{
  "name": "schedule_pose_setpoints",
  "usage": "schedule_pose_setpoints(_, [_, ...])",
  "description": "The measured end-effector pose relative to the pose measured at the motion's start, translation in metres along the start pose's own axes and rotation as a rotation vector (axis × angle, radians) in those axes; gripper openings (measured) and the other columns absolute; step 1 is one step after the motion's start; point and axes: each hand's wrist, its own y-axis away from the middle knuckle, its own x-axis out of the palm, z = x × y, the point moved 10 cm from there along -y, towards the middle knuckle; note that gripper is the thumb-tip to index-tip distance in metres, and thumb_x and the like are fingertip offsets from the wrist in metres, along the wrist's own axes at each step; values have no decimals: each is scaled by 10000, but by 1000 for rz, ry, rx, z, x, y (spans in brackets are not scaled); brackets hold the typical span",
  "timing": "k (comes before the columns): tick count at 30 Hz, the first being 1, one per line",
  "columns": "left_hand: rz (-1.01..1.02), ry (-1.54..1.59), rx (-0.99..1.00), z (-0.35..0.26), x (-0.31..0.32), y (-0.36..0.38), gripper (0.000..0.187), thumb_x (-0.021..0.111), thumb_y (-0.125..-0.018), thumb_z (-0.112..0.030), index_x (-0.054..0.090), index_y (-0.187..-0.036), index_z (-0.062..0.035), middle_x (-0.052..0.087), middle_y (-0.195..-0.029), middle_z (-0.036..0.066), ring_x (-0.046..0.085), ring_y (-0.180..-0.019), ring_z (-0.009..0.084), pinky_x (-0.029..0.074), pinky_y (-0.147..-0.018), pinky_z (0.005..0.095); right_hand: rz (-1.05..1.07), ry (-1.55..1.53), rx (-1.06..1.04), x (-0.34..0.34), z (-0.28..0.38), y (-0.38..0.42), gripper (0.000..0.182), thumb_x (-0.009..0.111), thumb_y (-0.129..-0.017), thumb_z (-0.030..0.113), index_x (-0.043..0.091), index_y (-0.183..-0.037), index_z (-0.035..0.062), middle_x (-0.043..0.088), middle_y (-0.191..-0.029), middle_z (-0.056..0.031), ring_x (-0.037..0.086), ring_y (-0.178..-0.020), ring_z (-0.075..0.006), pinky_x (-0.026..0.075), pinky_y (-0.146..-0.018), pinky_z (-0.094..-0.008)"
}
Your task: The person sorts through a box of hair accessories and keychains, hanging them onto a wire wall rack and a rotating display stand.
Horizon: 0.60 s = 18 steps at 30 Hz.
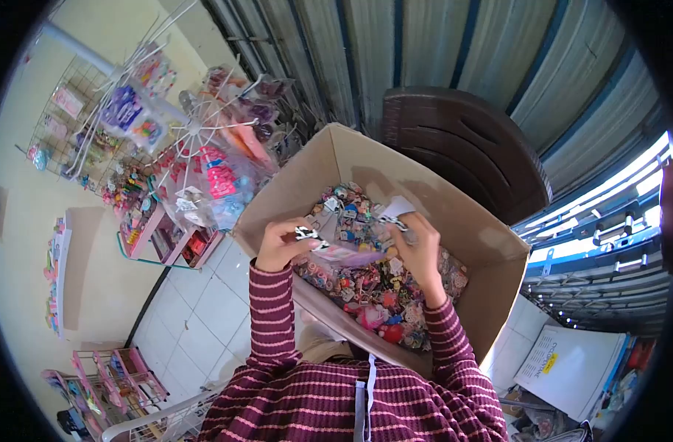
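Observation:
Both hands are over a large open cardboard box (487, 247) filled with many small colourful trinkets (381, 283). My left hand (283, 243) is closed on a small black-and-white item (307, 233). In my right hand (419, 247), the fingers pinch another black-and-white item (393, 221), with a pale card beside it. A translucent purple-pink plastic piece (347, 255) lies between the two hands; whether it is joined to either item, I cannot tell.
A brown plastic chair (462, 147) is behind the box, against corrugated metal shutters (454, 44). At left are a wire display rack (193, 129) with bagged goods and a pink shelf (160, 236). White boards (568, 368) are at lower right.

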Motion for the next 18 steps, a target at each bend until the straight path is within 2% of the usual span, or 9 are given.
schedule_pose_setpoints(1, [-12, 5, 11, -4, -6, 7, 165, 660, -610, -52, 557, -695, 46, 535, -690, 62, 467, -597, 89, 366, -535, 201, -69, -14, -33, -11, 13, -1, 139, 615, -667, 81, 537, -727, -17, 535, -681, -132, 529, -615, -258, 407, -554, -289])
schedule_pose_setpoints(3, [56, 287, 217, -41, -11, 24, 125, 641, -618, -31, 551, -675, 33, 523, -667, 81, 489, -616, 135, 379, -558, 221, -68, -46, -20, -15, 33, -1, 146, 624, -659, 73, 531, -723, -20, 528, -664, -129, 519, -596, -236, 401, -548, -276])
schedule_pose_setpoints(4, [35, 351, 222, -51, -17, 32, 115, 637, -612, -22, 531, -620, 21, 509, -644, 95, 495, -609, 166, 391, -567, 247, -73, -79, 7, -16, 42, 0, 155, 632, -652, 65, 524, -720, -23, 520, -647, -126, 510, -577, -214, 395, -542, -263])
schedule_pose_setpoints(9, [-106, 422, 285, -72, -65, 82, 179, 653, -612, -62, 495, -571, 11, 510, -644, 101, 490, -603, 165, 397, -558, 285, 42, -92, -80, 13, 128, -3, 162, 639, -633, 49, 513, -708, -19, 507, -600, -113, 489, -528, -187, 378, -508, -241])
schedule_pose_setpoints(13, [-33, 762, 430, -89, -118, 124, 171, 621, -658, -97, 491, -634, 12, 480, -637, 106, 468, -569, 203, 378, -517, 317, 125, -247, -292, 66, 221, -10, 161, 645, -632, 68, 525, -710, -6, 519, -588, -102, 508, -494, -197, 384, -477, -256])
schedule_pose_setpoints(15, [-82, 822, 456, -93, -152, 147, 150, 608, -667, -82, 492, -654, 13, 470, -640, 109, 456, -565, 200, 368, -506, 318, 183, -303, -393, 97, 268, -16, 164, 650, -629, 76, 531, -710, -1, 525, -585, -99, 516, -486, -202, 386, -467, -261])
schedule_pose_setpoints(16, [-144, 828, 458, -94, -172, 158, 155, 610, -665, -83, 492, -648, 16, 477, -639, 114, 479, -564, 206, 382, -504, 310, 285, -328, -472, 120, 294, -15, 166, 654, -626, 81, 537, -712, 1, 531, -585, -97, 522, -484, -207, 389, -463, -264])
schedule_pose_setpoints(17, [-155, 805, 486, -98, -190, 170, 155, 610, -665, -83, 492, -648, 16, 477, -639, 114, 479, -564, 206, 382, -504, 310, 388, -345, -551, 145, 318, -12, 168, 657, -624, 86, 543, -714, 4, 538, -584, -95, 527, -481, -211, 393, -458, -267])
schedule_pose_setpoints(18, [-246, 696, 486, -98, -213, 184, 157, 609, -667, -83, 490, -643, 16, 480, -638, 117, 494, -564, 211, 391, -501, 304, 377, -421, -642, 160, 339, -11, 167, 658, -623, 87, 551, -718, 3, 546, -593, -100, 529, -488, -209, 394, -455, -260])
